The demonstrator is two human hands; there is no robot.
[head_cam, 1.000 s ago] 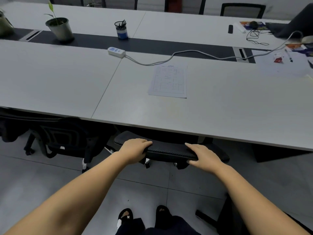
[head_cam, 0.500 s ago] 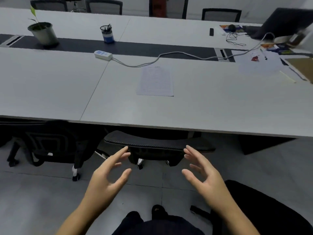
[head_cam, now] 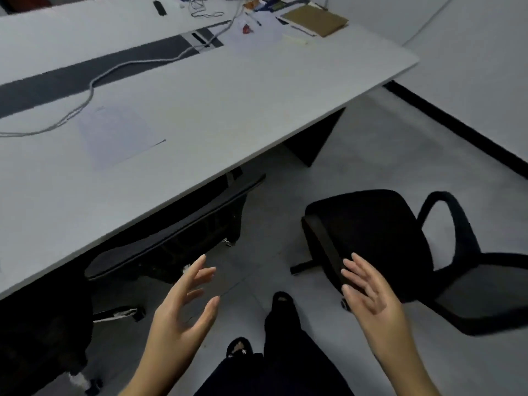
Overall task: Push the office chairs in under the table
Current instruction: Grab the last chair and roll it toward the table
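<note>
The long white laminate table (head_cam: 228, 110) runs diagonally across the view, its near edge falling from upper right to lower left and ending in a rounded corner at the right, past which grey tiled floor (head_cam: 371, 155) lies open up to a black skirting strip along the wall. A black mesh-backed office chair (head_cam: 171, 238) sits tucked under that edge, only its top rail and part of its back showing, the seat hidden beneath the tabletop. A second black office chair with looped armrests (head_cam: 380, 238) stands out on the open floor, well apart from the table edge, its base mostly concealed and its right side cut off by the frame. The left hand (head_cam: 183, 318) and right hand (head_cam: 371, 292) hang in the air with fingers spread and relaxed, gripping nothing; the right one hovers just beside the loose chair's seat edge. On the tabletop a white sheet of paper (head_cam: 120, 135) and a grey cable (head_cam: 94, 87) are blurred, and the clutter at the far end is too smeared to identify
</note>
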